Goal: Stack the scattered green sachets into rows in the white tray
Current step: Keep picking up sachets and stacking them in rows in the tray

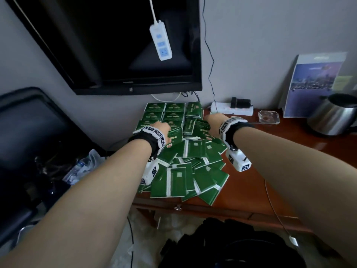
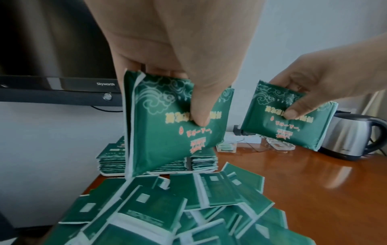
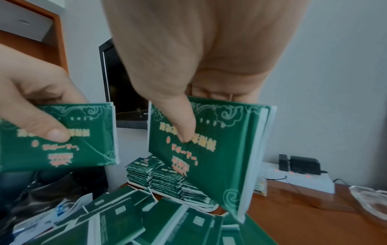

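Above the worktop point(image 1: 251, 180) both hands pinch sachets: left hand point(image 2: 178, 49) grips a small bunch point(image 2: 167, 129), right hand point(image 3: 209, 58) another bunch point(image 3: 220, 157), thumbs on the printed faces; loose green sachets point(image 1: 183, 171) heaped below, stacked rows in white tray point(image 2: 167, 173) by wall

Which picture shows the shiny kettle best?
The left wrist view: the kettle shows its steel body and black handle, though the right hand's sachets cover one edge. The head view cuts it off at the frame edge. The right wrist view misses it.
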Tool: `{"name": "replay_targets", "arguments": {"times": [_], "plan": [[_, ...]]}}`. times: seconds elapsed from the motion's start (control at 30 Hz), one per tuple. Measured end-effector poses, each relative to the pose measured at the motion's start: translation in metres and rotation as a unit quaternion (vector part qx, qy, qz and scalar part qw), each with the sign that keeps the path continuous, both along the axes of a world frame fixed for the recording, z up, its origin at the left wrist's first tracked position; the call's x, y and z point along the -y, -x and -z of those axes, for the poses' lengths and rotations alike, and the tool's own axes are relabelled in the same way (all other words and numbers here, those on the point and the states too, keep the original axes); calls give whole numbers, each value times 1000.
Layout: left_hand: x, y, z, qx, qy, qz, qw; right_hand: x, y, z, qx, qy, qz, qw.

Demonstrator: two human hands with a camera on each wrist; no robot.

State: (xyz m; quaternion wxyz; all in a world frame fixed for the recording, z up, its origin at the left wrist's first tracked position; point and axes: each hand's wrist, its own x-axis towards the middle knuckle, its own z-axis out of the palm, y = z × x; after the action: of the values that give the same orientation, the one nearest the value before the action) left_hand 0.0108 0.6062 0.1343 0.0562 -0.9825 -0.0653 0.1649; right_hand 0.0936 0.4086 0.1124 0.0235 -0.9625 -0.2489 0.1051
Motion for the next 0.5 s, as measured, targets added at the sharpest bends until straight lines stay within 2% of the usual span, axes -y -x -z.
{"name": "replay_targets", "arguments": {"times": [0.27, 0.5], "plan": [[-139, -25, 3, -19, 0, 50, 999, -123, 3, 1, -22, -11, 36, 999], [-198, -65, 24, 13, -2, 87, 996, -177, -23, 5, -32, 26, 45, 998]]}}
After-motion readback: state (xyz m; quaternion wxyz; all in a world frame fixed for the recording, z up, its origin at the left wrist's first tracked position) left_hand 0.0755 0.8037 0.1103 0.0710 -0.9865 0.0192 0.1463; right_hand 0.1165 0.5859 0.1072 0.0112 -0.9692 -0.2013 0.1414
